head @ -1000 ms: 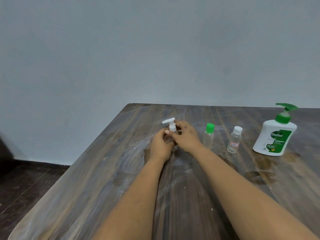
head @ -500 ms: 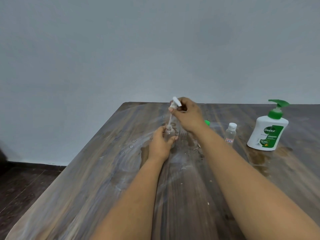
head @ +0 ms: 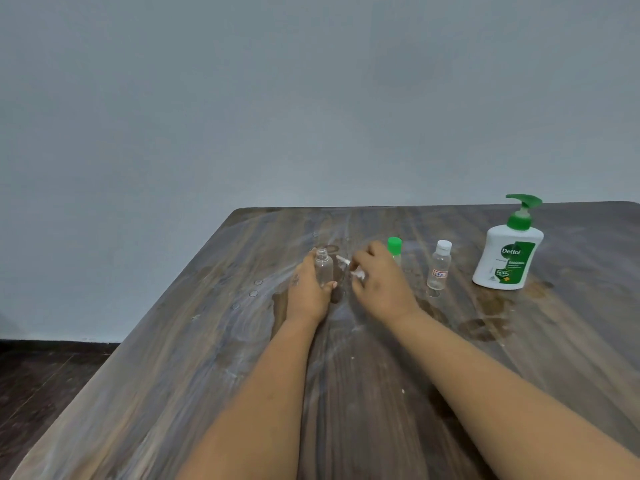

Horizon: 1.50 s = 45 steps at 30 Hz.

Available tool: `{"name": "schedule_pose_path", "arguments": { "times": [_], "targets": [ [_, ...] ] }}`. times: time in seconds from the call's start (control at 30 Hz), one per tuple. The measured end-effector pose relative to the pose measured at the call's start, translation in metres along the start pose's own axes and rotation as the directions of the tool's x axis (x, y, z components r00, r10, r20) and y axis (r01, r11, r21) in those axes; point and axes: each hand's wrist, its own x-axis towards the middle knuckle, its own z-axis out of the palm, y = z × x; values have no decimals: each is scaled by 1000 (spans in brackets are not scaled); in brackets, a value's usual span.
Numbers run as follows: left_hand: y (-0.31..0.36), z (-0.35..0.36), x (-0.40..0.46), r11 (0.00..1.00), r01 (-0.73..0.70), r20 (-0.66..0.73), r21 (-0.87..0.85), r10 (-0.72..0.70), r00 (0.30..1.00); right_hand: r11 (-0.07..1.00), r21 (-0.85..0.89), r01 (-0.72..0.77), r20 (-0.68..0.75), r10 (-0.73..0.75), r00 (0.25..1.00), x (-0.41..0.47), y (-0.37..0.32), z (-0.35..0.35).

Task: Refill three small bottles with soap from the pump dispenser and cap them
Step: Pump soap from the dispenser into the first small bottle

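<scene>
Uncapped clear bottle (head: 323, 271) upright, seemingly empty, two capped bottles (head: 439, 266), dispenser (head: 507, 252)

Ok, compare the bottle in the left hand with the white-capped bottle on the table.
The held bottle is uncapped, its neck open; the white-capped bottle is closed. The left hand grips the held bottle; the white-capped bottle stands free. The white-capped one bears a small label; the held one looks plain. Both are small, clear and upright.

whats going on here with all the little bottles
A person is refilling small bottles at a wooden table. The left hand grips an uncapped clear bottle; the right hand holds its white pump top beside it. Two capped small bottles and the Dettol dispenser stand to the right.
</scene>
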Motion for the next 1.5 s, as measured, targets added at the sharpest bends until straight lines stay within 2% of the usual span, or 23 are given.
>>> {"name": "schedule_pose_path", "arguments": {
  "times": [0.2, 0.37, 0.47, 0.67, 0.8, 0.9, 0.97, 1.03, 1.13, 1.2, 1.37, 1.5],
  "targets": [
    [-3, -2, 0, 999, -40, -20, -16, 39, 999, 984, -148, 101, 179, -73, 981, -12, 9, 27],
    [-3, -1, 0, 998, -61, -38, 25, 62, 997, 979, -176, 105, 208, -67, 976, -10, 10, 31],
    [-1, -3, -2, 997, -71, -54, 37, 73, 996, 983, -154, 103, 174, -76, 982, -10, 8, 28],
    [24, -14, -18, 974, -222, -235, 39, 225, 945, 998, -31, 50, -14, -50, 999, -6, 5, 0],
    [64, -7, -36, 919, -392, -323, 32, 381, 866, 1000, 17, -3, -261, 7, 965, -11, 18, -49],
    [97, 15, -50, 866, -489, -280, -99, 448, 849, 997, -34, -63, -447, 42, 893, -18, 45, -92],
    [118, 37, -60, 849, -481, -201, -219, 443, 874, 991, 15, -133, -525, 121, 843, -26, 69, -116],
    [135, 62, -67, 853, -444, -67, -274, 444, 893, 968, 95, -233, -541, 246, 804, -34, 98, -132],
    [156, 100, -66, 893, -364, 157, -264, 412, 898, 896, 185, -403, -470, 441, 765, -43, 141, -149],
    [167, 122, -62, 924, -289, 271, -250, 354, 895, 858, 231, -458, -379, 513, 770, -47, 162, -155],
    [186, 161, -39, 949, -256, 286, -183, 301, 910, 805, 336, -489, -109, 549, 829, -47, 193, -153],
    [197, 177, -16, 963, -217, 301, -162, 257, 918, 767, 438, -469, 43, 503, 863, -37, 201, -150]
  ]
}}
